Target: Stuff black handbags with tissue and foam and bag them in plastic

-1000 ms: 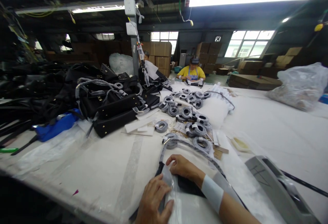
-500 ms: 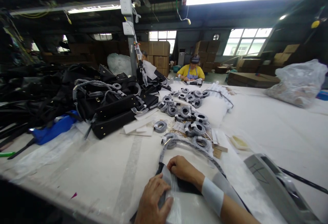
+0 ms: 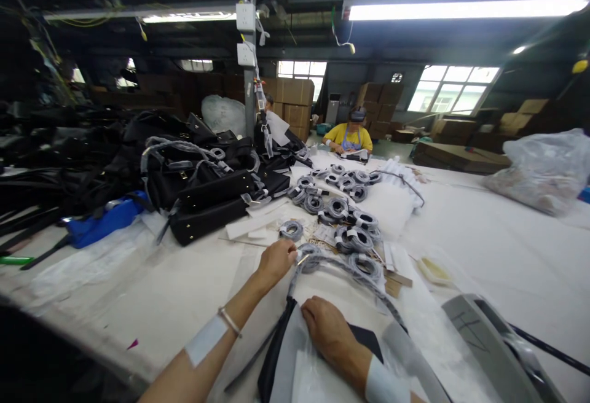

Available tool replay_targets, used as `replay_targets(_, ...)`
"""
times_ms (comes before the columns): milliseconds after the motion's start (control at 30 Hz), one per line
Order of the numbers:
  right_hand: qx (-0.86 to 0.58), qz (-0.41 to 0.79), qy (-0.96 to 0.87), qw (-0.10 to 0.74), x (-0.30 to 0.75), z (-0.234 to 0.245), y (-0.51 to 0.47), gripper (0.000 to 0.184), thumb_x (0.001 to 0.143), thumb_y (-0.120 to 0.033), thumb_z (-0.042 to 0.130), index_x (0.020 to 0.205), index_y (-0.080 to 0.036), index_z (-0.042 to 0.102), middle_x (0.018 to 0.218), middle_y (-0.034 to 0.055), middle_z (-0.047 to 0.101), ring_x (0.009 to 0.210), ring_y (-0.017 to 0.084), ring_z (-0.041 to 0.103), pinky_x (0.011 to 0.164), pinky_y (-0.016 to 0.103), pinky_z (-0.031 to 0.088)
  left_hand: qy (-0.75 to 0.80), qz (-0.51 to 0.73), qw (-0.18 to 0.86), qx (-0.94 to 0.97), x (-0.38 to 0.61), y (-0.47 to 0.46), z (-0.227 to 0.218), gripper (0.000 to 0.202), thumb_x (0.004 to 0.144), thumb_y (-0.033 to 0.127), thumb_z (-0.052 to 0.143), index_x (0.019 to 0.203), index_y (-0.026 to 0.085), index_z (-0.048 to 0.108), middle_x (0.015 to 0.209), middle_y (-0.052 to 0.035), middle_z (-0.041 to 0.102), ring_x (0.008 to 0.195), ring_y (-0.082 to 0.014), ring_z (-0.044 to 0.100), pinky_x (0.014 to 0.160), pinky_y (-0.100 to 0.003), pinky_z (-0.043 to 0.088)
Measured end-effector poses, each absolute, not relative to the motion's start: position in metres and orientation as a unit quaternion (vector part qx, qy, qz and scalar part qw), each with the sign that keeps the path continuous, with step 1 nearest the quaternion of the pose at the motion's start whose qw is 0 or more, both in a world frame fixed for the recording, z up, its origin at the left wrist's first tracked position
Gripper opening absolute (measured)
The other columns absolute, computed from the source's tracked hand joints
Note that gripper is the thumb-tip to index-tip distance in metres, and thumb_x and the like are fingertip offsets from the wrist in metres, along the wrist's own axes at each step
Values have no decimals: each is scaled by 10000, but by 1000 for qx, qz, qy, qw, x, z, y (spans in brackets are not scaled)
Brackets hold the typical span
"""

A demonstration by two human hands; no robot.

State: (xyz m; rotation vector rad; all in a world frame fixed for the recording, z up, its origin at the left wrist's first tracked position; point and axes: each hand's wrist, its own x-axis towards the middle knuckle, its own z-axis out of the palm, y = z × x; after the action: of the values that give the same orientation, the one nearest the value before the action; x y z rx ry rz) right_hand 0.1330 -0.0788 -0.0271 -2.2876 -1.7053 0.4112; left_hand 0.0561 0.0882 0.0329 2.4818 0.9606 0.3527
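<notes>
A black bag [image 3: 276, 344] with grey wrapping sheet over it lies before me at the table's front, its plastic-wrapped handle [image 3: 343, 263] arching away from me. My right hand [image 3: 330, 332] rests at the bag's upper edge, fingers curled onto it. Stretched forward past the bag, my left hand [image 3: 278, 262] has its fingertips pinched together beside the handle's gold-coloured fitting and a wrapped strap coil [image 3: 311, 257]. What the pinch holds is too small to make out; a bit of white shows there.
Several wrapped strap coils [image 3: 354, 238] lie ahead. Black bags [image 3: 212, 197] are heaped at left near a blue item [image 3: 104, 225]. A grey device [image 3: 488, 341] sits at right, a shallow dish [image 3: 433, 271] behind it. A co-worker [image 3: 353, 136] sits across the table.
My left hand has left the bag and reached forward to the coil beside the handle. My right hand stays at the bag's edge. The view has shifted slightly.
</notes>
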Motion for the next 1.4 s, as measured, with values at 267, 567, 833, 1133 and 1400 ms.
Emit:
replay_targets(267, -791, 142, -581, 126, 136, -33, -82, 266, 996, -174, 443, 949, -189, 704, 983, 68, 724, 953, 210, 673, 815, 254, 441, 413, 88, 215, 880, 124, 115, -14, 298, 926, 376, 627, 1131, 160, 618, 1155, -76, 638, 1021, -216, 632, 892, -439, 539)
replay_targets(567, -787, 161, -578, 141, 135, -30, -81, 254, 979, -184, 460, 951, -187, 713, 988, 77, 728, 954, 222, 675, 817, 269, 447, 453, 259, 133, 842, 89, 149, 12, 266, 992, 249, 431, 1192, 145, 573, 1163, -103, 611, 1070, -214, 589, 950, -408, 475)
replay_targets(833, -787, 153, -582, 137, 134, -28, -80, 276, 980, -196, 441, 939, -182, 713, 991, 92, 736, 940, 223, 687, 787, 276, 457, 226, 170, 185, 941, 99, 83, -4, 202, 738, 235, 746, 935, 239, 707, 931, -15, 695, 909, -191, 650, 820, -262, 485)
replay_targets(1133, -790, 155, -579, 130, 133, -24, -80, 268, 977, -197, 451, 943, -173, 716, 987, 101, 731, 949, 229, 688, 802, 283, 466, 231, 138, 208, 941, 99, 80, -18, 417, 845, 323, 664, 1243, 218, 591, 1282, -89, 614, 1222, -255, 540, 1048, -369, 405)
replay_targets(1400, -777, 180, -587, 142, 126, -25, -88, 266, 964, -179, 462, 922, -170, 724, 966, 101, 733, 923, 220, 687, 799, 274, 469, 235, 80, 278, 928, 94, 75, -26, 323, 739, 273, 663, 1054, 204, 686, 1050, -75, 713, 1028, -263, 640, 914, -344, 470)
